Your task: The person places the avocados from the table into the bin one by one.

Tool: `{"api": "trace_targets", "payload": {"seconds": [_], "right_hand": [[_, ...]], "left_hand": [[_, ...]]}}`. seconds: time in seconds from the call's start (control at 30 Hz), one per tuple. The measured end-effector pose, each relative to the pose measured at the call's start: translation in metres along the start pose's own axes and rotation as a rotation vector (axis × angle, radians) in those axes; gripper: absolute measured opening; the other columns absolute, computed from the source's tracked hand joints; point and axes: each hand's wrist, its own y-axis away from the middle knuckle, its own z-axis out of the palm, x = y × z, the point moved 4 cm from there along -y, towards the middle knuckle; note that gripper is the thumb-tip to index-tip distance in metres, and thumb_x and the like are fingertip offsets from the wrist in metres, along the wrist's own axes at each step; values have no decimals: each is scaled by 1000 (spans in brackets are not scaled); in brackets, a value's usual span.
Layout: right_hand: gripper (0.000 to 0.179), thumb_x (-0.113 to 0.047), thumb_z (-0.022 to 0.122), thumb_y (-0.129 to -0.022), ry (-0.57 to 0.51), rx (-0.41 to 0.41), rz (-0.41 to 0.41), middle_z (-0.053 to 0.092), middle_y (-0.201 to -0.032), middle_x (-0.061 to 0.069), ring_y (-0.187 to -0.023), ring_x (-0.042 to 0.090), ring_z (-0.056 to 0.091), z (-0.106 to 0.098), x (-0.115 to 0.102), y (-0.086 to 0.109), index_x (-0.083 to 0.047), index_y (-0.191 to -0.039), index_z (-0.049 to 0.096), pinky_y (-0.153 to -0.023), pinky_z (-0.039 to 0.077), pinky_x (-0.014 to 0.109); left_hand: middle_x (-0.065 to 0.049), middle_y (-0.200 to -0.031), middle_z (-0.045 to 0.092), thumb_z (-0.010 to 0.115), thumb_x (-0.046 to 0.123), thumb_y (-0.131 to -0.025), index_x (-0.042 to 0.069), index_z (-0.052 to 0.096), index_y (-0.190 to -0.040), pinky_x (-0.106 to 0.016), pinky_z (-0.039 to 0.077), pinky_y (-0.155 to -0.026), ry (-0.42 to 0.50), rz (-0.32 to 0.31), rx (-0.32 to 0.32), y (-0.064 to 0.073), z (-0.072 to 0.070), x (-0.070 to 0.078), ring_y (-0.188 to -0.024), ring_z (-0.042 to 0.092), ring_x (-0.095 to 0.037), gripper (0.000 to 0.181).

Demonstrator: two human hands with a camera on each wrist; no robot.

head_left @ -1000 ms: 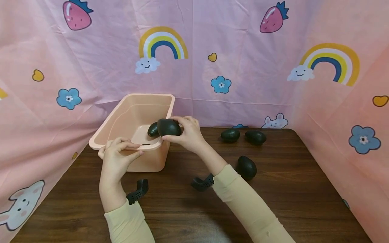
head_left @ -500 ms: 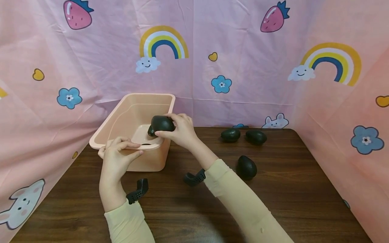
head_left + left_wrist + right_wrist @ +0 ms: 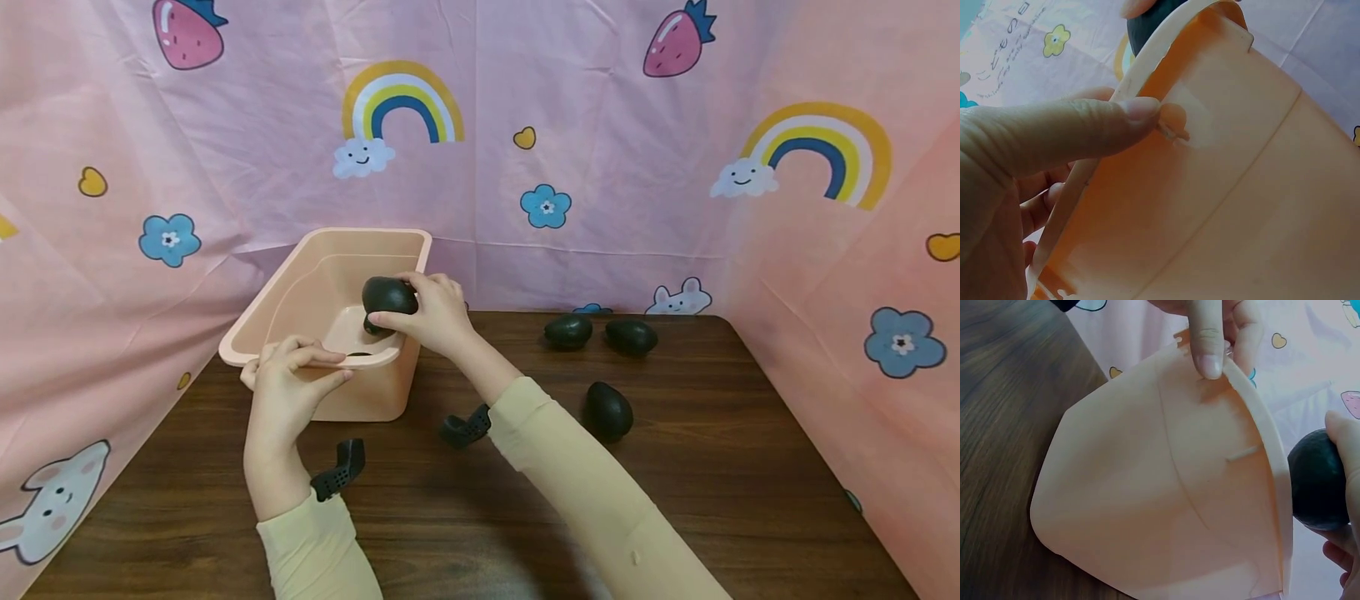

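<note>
My left hand (image 3: 288,387) pinches the near rim of a peach plastic bin (image 3: 375,400), thumb outside and fingers over the edge; the left wrist view shows that thumb (image 3: 1085,131) on the rim. Over the bin's opening, near its right side, my right hand (image 3: 438,312) grips a dark avocado (image 3: 388,295) between thumb and fingers. In the right wrist view the held avocado (image 3: 1319,481) appears beside the bin's rim (image 3: 1279,462). Below it, partly hidden, another avocado (image 3: 371,325) lies inside the bin. A dark sliver shows just behind the near rim.
Two avocados, one left (image 3: 567,332) and one right (image 3: 632,337), lie at the back of the dark wooden table (image 3: 712,467). A third avocado (image 3: 608,412) lies closer, right of my right forearm. Patterned cloth (image 3: 495,75) hangs behind and at both sides.
My right hand has moved left and slightly up with the avocado, farther over the bin's opening, covering more of the avocado inside. The left hand keeps its hold on the rim.
</note>
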Motion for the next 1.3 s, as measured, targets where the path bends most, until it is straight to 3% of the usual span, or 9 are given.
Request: {"api": "trace_targets", "payload": {"seconds": [0.2, 0.63, 0.87, 1.3], "right_hand": [[69, -60, 72, -75, 6, -4, 42, 61, -113, -1, -118, 22, 39, 4, -2, -1, -24, -132, 56, -93, 32, 37], [74, -63, 72, -72, 61, -5, 58, 62, -111, -1, -116, 19, 43, 14, -10, -5, -23, -132, 55, -98, 30, 38], [77, -61, 72, -74, 13, -32, 78, 55, -124, 2, -123, 26, 39, 25, -8, -1, -27, -139, 48, -95, 33, 42], [74, -59, 65, -82, -4, -88, 79, 50, -137, -6, -129, 20, 34, 34, -7, 0, -28, -145, 39, -103, 25, 40]], "left_hand": [[-7, -89, 59, 87, 0, -64, 4, 76, -84, -50, 4, -92, -3, -11, -7, 0, 0, -1, -100, 40, -25, 23], [-7, -88, 60, 87, -1, -64, 4, 76, -84, -53, 5, -91, -2, 7, 5, 0, 0, -1, -98, 41, -25, 23], [-7, -87, 60, 87, -2, -63, 4, 76, -84, -53, 5, -90, -2, 6, 5, 0, 1, -3, -97, 41, -25, 23], [-7, -88, 59, 87, -1, -64, 4, 76, -84, -54, 6, -89, -17, 1, -1, 0, 1, -3, -97, 41, -26, 23]]}}
